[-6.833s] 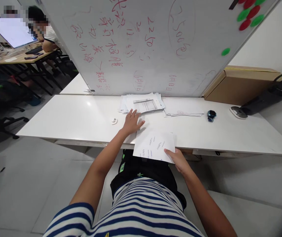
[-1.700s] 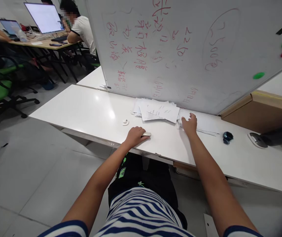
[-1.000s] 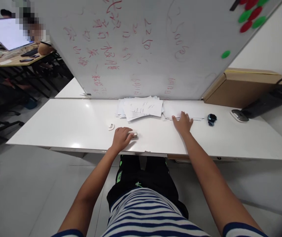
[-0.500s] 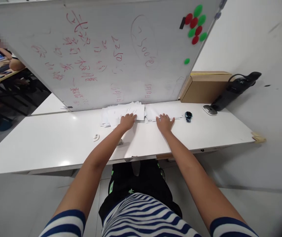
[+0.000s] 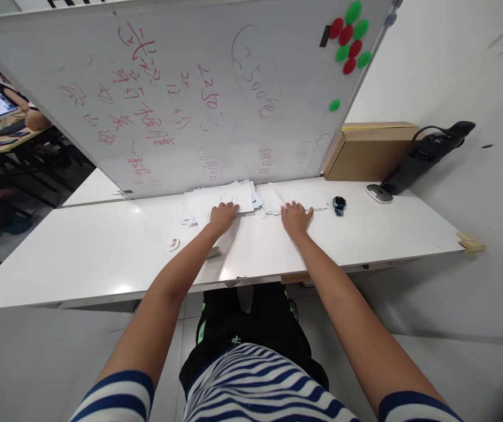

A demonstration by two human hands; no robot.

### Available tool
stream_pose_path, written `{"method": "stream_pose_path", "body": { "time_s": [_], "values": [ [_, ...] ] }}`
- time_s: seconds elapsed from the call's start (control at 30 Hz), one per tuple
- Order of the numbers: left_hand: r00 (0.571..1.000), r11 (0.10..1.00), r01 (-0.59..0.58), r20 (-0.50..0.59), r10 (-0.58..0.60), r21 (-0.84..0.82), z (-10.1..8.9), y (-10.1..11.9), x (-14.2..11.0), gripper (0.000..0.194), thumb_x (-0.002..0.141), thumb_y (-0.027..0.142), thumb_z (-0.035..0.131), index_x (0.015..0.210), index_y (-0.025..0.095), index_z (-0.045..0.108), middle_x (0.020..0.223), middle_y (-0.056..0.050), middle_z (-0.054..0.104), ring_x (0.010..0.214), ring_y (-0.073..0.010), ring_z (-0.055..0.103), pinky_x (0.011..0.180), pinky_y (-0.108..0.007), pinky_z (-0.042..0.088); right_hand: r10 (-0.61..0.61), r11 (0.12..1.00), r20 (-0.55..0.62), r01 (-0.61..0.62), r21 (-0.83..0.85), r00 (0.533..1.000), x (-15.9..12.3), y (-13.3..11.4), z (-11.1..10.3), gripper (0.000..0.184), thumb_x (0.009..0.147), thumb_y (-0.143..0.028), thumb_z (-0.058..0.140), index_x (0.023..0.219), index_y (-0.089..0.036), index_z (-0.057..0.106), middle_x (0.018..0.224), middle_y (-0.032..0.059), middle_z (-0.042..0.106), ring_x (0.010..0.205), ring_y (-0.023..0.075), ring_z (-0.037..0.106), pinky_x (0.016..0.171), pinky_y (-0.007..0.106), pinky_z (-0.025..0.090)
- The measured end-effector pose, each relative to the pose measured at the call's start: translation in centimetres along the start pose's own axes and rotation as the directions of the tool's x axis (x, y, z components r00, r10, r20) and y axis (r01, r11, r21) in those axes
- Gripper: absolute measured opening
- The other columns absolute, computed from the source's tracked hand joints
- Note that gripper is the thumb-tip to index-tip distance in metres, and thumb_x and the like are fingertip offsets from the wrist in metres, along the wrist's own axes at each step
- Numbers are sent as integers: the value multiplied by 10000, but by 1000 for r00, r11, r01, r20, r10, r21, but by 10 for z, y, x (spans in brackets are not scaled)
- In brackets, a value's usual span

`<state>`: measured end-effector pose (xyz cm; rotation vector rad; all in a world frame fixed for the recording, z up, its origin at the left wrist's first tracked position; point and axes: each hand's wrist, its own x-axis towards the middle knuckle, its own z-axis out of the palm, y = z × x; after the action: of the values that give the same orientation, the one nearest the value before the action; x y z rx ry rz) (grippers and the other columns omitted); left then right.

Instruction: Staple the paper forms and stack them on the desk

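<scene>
My left hand (image 5: 224,217) lies on the front part of an untidy stack of white printed papers (image 5: 199,202); its fingers are stretched out on the top sheet. To the right, my right hand (image 5: 296,218) rests at the front edge of a second, thinner paper stack (image 5: 293,193), fingers spread over the sheets and thumb out to the side. Neither hand lifts anything. Partly covered by my left forearm is a small pale, stapler-like object (image 5: 214,252) on the white table (image 5: 102,258). A small white curved item (image 5: 173,244), like an ear hook, lies left of it.
Behind the papers stands a whiteboard (image 5: 167,105) with red writing and round magnets. A dark blue watch (image 5: 339,205), a computer mouse (image 5: 379,193), a cardboard box (image 5: 370,153) and a black bottle (image 5: 430,155) are at the right. A person's arm (image 5: 36,119) shows at the far left.
The printed sheet my right hand held is gone from it; that hand now rests on the right stack. My left hand has let go of the pale object and moved onto the left stack.
</scene>
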<state>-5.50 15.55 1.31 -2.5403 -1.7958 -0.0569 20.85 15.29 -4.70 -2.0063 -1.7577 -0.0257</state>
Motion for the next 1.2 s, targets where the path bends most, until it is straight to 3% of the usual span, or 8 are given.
{"method": "stream_pose_path", "body": {
  "time_s": [0.37,0.57,0.67,0.77,0.87,0.97,1.07,1.2],
  "values": [
    [992,970,111,76,-96,-216,-18,-47,-11,300,823,308,620,1120,269,630,1296,-36,593,1165,-287,507,892,-384,435,-9,1000,-18,9,-10,1000,1,1,2,437,995,-301,264,1220,-168,614,1364,150,555,1283,297,434,1085,638,134],
    [997,912,-54,-66,30,-406,-52,6,-59,474,865,387,591,1303,218,526,1408,-97,493,1341,-305,362,1093,-485,308,-7,999,-31,8,46,999,1,-1,-2,391,983,-282,310,1146,-175,648,1333,147,578,1238,300,466,1077,638,129],
    [984,683,-170,-86,155,-710,-73,54,-113,516,885,479,553,1358,286,484,1473,-54,431,1355,-276,371,1122,-442,304,-46,992,-52,52,115,998,0,-3,-9,408,985,-301,309,1062,-152,681,1233,151,639,1151,295,521,1084,625,87],
    [995,307,-26,6,103,-951,-73,90,-154,560,888,490,557,1404,316,428,1490,-65,410,1351,-276,393,1081,-421,367,-131,977,-42,136,163,991,-13,-6,-20,432,989,-328,310,1007,-142,699,1102,120,699,1080,253,566,1119,549,74],
    [973,-97,227,230,-23,-969,-52,105,-169,589,881,562,537,1375,254,449,1463,-131,439,1320,-286,440,1052,-437,394,-212,958,-7,209,195,977,-56,-9,-41,392,981,-342,354,967,-176,709,1047,73,727,1032,215,609,1118,487,171],
    [914,-389,358,403,-38,-848,-30,111,-173,625,852,617,546,1327,214,492,1426,-160,480,1274,-284,492,1039,-430,402,-309,907,-49,310,286,950,-129,-12,-67,332,972,-361,410,1009,-203,700,1070,61,728,1064,214,624,1119,485,204],
    [918,-529,360,391,57,-768,-15,119,-182,582,848,592,567,1273,195,540,1314,-147,581,1168,-276,573,977,-413,446,-404,873,-14,390,292,915,-203,-19,-88,282,962,-337,450,1094,-238,679,1162,61,699,1148,226,595,1144,505,157],
    [892,-474,361,446,-76,-803,5,133,-201,539,790,507,675,1201,171,581,1184,-122,656,1024,-257,628,848,-368,495,-425,881,132,376,286,895,-259,-20,-96,395,946,-391,478,1301,-238,560,1382,92,553,1315,279,461,1137,561,160]
  ]
}}
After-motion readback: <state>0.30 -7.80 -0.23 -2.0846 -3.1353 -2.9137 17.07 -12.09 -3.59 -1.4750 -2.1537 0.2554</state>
